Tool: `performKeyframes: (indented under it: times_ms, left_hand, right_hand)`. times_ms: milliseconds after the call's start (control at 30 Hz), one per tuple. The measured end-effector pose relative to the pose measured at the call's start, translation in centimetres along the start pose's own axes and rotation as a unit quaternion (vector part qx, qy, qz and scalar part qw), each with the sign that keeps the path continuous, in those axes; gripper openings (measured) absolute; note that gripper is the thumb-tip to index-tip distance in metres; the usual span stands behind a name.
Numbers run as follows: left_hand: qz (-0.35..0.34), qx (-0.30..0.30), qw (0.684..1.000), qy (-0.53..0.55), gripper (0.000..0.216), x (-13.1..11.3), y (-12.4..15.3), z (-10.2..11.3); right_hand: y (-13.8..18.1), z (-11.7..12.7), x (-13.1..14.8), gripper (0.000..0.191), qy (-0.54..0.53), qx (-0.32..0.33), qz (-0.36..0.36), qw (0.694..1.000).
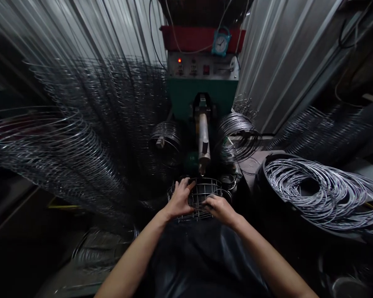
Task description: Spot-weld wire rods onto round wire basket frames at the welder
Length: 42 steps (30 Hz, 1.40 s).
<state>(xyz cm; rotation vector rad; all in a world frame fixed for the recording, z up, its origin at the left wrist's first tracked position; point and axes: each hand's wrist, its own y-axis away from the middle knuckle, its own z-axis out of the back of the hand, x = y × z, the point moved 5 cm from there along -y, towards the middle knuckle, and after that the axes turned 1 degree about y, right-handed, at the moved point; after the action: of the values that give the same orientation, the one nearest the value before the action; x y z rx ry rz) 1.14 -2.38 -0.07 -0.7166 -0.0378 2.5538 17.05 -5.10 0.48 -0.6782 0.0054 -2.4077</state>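
Observation:
A round metal wire basket (204, 189) with a grid wall sits just below the electrode tip of a green-bodied machine, close against my dark apron. My left hand (180, 198) grips its left side, with the fingers over the wire and the thumb side towards the middle. On the right, my right hand (218, 207) has its fingers curled and pinched at the near part of the basket. The exact wire under those fingertips is too dark to make out. Above the basket, the machine's pale cylindrical arm (204, 134) points down towards me.
Tall stacks of wire rings (90, 145) crowd the left. Wire coils (238, 136) hang beside the machine arm. At right stands a black tub (267, 198) heaped with wire rings (323, 192). A blue clock (221, 43) hangs above the control panel (217, 66), where a red light glows.

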Motion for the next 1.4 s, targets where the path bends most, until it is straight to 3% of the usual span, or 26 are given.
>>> performKeyframes:
  times_ms: [467,600,800,900,1033,1167,1267,1400]
  left_hand:
    - [0.028,0.002,0.999,0.040,0.095,1.4,-3.2,1.1]
    - [0.022,-0.010,0.999,0.034,0.095,1.3,-3.1,1.0]
    - [0.066,-0.040,0.997,0.007,0.093,2.0,-4.4,1.3]
    - [0.072,-0.043,0.996,0.014,0.092,2.0,-4.9,1.6]
    - [0.067,-0.047,0.997,0.013,0.095,2.0,-4.9,1.6]
    - [0.077,-0.055,0.995,0.013,0.094,2.6,-5.5,1.9]
    - [0.111,-0.058,0.992,0.018,0.092,3.3,-6.5,2.2]
    - [0.126,-0.059,0.990,0.017,0.092,3.5,-7.5,2.6]
  right_hand:
    - [-3.0,1.9,-0.8,0.011,0.031,-0.031,0.013,0.999]
    - [-2.6,1.6,-1.1,0.013,0.046,-0.047,-0.013,0.998]
    - [-4.3,1.7,-1.9,0.016,0.063,-0.057,-0.064,0.994]
    - [-4.3,2.2,-2.1,0.016,0.021,-0.110,-0.086,0.990]
    - [-1.1,1.9,-3.0,0.030,-0.110,-0.212,-0.123,0.963]
    - [3.3,-1.6,-5.1,0.030,-0.209,-0.166,-0.194,0.944]
    - [6.9,-4.4,-6.5,0.028,-0.209,-0.154,-0.226,0.939]
    - [11.5,-6.7,-6.9,0.023,-0.111,-0.147,-0.220,0.958]
